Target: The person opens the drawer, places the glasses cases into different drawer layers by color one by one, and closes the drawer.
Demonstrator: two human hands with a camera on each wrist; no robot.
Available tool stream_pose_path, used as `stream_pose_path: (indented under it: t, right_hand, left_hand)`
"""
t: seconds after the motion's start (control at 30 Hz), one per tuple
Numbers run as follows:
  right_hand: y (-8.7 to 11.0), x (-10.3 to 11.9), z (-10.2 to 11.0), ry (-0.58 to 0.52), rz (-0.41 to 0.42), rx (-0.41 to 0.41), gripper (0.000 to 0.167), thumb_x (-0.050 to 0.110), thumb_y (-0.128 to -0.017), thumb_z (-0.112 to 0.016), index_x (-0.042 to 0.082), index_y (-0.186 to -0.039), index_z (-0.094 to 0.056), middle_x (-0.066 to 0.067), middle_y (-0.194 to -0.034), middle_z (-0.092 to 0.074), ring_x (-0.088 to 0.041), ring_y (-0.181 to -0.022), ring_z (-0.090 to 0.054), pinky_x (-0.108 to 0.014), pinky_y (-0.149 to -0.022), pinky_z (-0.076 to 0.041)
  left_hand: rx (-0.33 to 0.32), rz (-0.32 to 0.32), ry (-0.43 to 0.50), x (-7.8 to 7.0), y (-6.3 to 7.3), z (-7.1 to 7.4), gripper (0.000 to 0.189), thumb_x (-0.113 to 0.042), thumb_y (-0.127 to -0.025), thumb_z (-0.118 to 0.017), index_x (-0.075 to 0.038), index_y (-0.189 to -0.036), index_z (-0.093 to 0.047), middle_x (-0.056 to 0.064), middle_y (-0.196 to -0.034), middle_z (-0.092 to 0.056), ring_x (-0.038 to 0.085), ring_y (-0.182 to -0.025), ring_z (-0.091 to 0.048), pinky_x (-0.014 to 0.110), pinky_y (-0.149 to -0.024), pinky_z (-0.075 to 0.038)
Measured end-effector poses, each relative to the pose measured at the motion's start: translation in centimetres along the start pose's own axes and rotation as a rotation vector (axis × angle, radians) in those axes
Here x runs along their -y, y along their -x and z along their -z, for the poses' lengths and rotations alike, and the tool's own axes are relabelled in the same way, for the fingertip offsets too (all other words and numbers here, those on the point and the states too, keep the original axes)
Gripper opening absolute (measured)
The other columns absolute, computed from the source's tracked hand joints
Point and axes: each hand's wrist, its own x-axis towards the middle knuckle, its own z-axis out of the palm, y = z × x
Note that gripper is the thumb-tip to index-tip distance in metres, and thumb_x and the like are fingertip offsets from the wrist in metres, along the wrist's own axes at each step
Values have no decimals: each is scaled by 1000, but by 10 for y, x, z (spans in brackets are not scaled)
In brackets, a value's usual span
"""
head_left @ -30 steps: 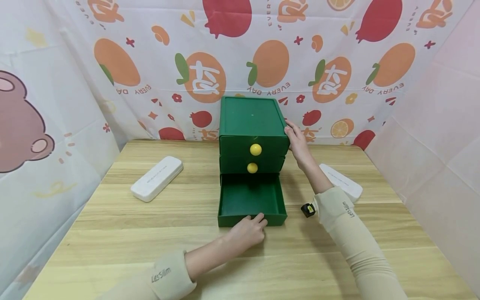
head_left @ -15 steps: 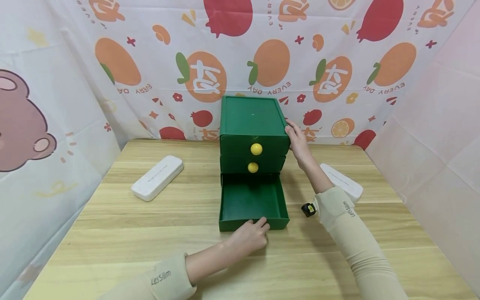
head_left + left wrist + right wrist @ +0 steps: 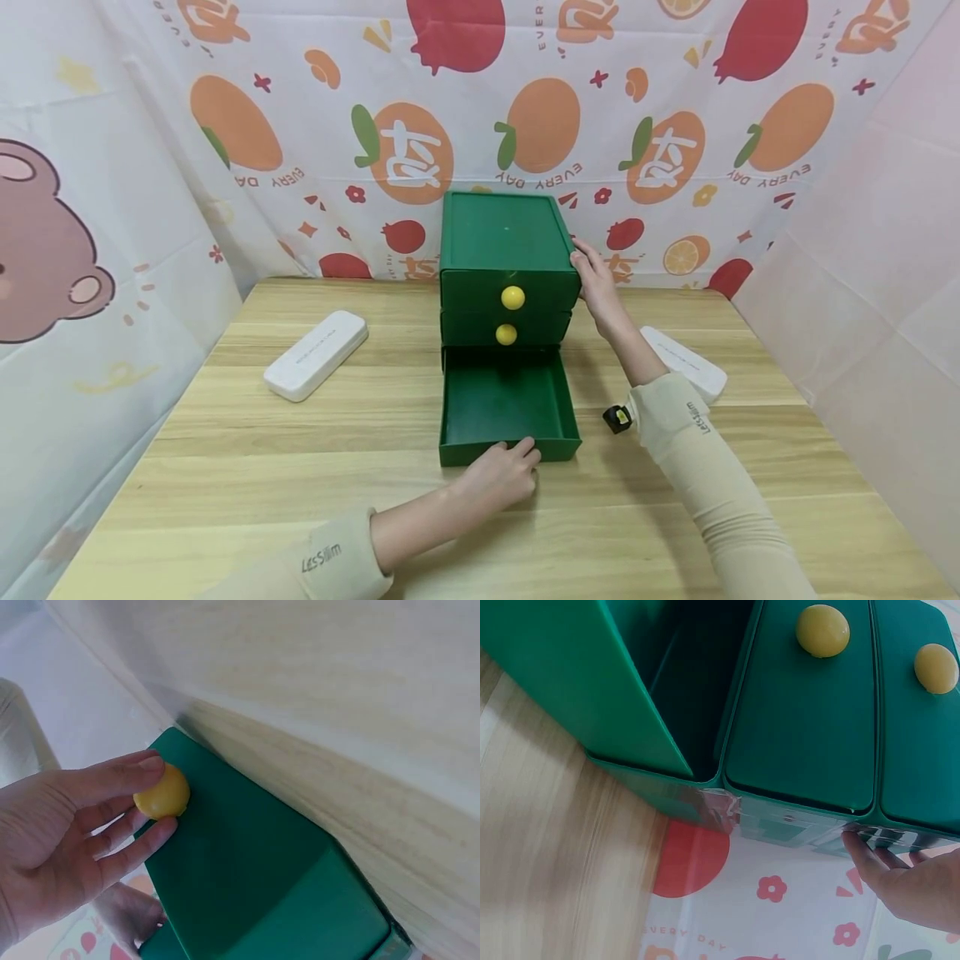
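A green three-drawer cabinet (image 3: 502, 233) stands at the middle back of the wooden table (image 3: 225, 467). Its bottom drawer (image 3: 506, 400) is pulled out and looks empty inside. My left hand (image 3: 502, 475) is at the drawer's front. In the left wrist view its fingers (image 3: 112, 780) pinch the drawer's yellow knob (image 3: 162, 792). My right hand (image 3: 596, 283) rests with straight fingers against the cabinet's right side, and the right wrist view shows the fingertips (image 3: 870, 851) touching that wall. The two upper drawers are closed, each with a yellow knob (image 3: 512, 297).
A white oblong case (image 3: 315, 356) lies left of the cabinet and another (image 3: 686, 362) lies to the right, partly behind my right forearm. A small black and yellow object (image 3: 617, 418) sits by the right sleeve. Printed cloth walls enclose the table on three sides.
The bottom drawer has slid a little farther out towards me, and my left hand has come back with it. The right hand has stayed on the cabinet's side.
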Motion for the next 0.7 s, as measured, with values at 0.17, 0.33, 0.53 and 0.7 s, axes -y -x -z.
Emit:
stream_pose_path:
  t: [0.17,0.33,0.53,0.7]
  right_hand:
    - [0,-1,0,-3,-5,-5,51,32,-100,-36,10,-145,-28,-10,-144,-27,-30,-120,-40,-50,-94,-35]
    - [1,-1,0,-1,-6,-7,51,33,-99,-36,11,-145,-28,-10,-145,-27,-30,-120,-40,-50,-95,-35]
    - [0,0,0,-8,-6,-2,52,33,-100,-36,10,-145,-27,-10,-145,-26,-30,-120,-40,-50,-95,-34]
    - [-1,-1,0,-12,-3,5,52,33,-100,-36,9,-145,-27,-11,-145,-26,-29,-121,-40,-48,-96,-34]
  left_hand:
    - [-86,-54,26,5,1,5,13,-16,-84,-66,-26,-77,-70,-9,-78,-55,6,-74,-49,16,-55,-38]
    - [-183,-83,142,22,0,19,13,-11,-86,-64,-22,-80,-70,-9,-79,-60,7,-75,-53,18,-62,-42]
    - [-294,-15,266,53,-2,39,10,-9,-85,-64,-17,-87,-71,-6,-86,-66,9,-80,-58,19,-67,-45]
    - [-376,98,335,83,3,45,11,-16,-80,-71,-14,-92,-72,-3,-89,-66,12,-83,-59,20,-70,-46]
